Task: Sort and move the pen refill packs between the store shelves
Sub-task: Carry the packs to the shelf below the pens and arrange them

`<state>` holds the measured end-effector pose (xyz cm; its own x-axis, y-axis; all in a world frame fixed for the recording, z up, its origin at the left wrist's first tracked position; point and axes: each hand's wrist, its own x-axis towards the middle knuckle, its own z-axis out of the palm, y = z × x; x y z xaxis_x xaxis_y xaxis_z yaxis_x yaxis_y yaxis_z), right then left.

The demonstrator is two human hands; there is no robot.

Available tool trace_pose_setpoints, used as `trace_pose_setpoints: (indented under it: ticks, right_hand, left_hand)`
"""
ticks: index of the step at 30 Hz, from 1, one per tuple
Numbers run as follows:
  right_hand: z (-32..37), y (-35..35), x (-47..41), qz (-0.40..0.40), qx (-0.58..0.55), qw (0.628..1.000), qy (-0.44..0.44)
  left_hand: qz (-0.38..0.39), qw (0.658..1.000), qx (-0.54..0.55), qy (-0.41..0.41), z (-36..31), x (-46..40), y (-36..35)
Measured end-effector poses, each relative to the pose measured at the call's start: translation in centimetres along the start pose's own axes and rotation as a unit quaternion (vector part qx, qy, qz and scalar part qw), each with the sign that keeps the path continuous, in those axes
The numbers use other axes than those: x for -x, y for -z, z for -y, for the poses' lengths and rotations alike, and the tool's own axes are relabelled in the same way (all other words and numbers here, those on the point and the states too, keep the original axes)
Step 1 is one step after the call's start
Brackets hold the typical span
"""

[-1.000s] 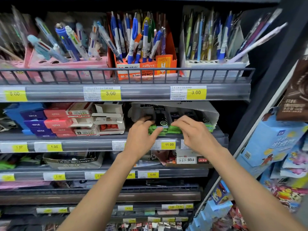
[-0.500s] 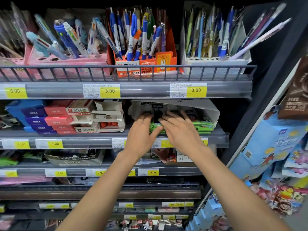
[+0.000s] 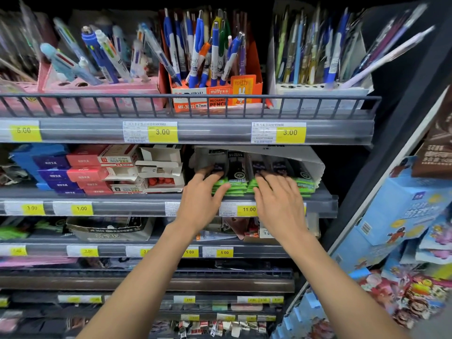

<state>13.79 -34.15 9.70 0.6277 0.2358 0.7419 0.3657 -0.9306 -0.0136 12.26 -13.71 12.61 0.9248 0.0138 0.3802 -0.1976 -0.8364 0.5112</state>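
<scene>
Black-and-green pen refill packs (image 3: 238,172) stand in a row on the second shelf (image 3: 146,207), under a bent white carton flap (image 3: 315,165). My left hand (image 3: 201,200) reaches onto the left end of the row, fingers stretched forward on the packs and thumb against their green lower edges. My right hand (image 3: 278,204) lies flat on the packs to the right, fingers straight and touching their fronts. Neither hand lifts a pack.
Red and blue small boxes (image 3: 73,172) and opened white cartons (image 3: 159,167) fill the shelf's left half. Pen displays (image 3: 210,57) stand behind a wire rail above. Lower shelves hold more stationery; blue boxes (image 3: 403,204) hang on the right rack.
My right hand has slid right along the packs, away from my left hand. The left hand stays at the left end of the row.
</scene>
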Motion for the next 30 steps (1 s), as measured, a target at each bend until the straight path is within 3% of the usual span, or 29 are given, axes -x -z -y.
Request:
trace_pose_setpoints:
  ticks: [5, 9, 20, 23, 25, 30]
  right_hand:
    - [-0.5, -0.1, -0.5, -0.001, -0.007, 1.0, 0.016]
    - [-1.8, 0.2, 0.9, -0.051, -0.014, 0.998, -0.017]
    - [-3.2, 0.2, 1.7, -0.044, -0.043, 0.998, -0.03]
    - [0.5, -0.2, 3.3, -0.092, -0.117, 0.989, -0.014]
    - [4.7, -0.9, 4.8, -0.084, -0.17, 0.982, 0.012]
    - [19.1, -3.7, 7.8, 0.029, -0.3, 0.947, 0.107]
  left_hand:
    - [-0.005, 1.0, 0.014, 0.005, -0.7, -0.1, 0.0]
    - [-0.024, 0.999, 0.018, 0.015, -0.3, 0.7, -0.1]
    - [-0.065, 0.997, -0.029, 0.003, 0.1, 2.3, -0.1]
    - [-0.128, 0.991, -0.018, -0.033, 2.6, 5.8, 0.7]
    - [-0.148, 0.988, -0.025, -0.023, 5.8, 9.3, 1.7]
    - [-0.129, 0.979, -0.081, 0.139, 17.7, 18.1, 6.8]
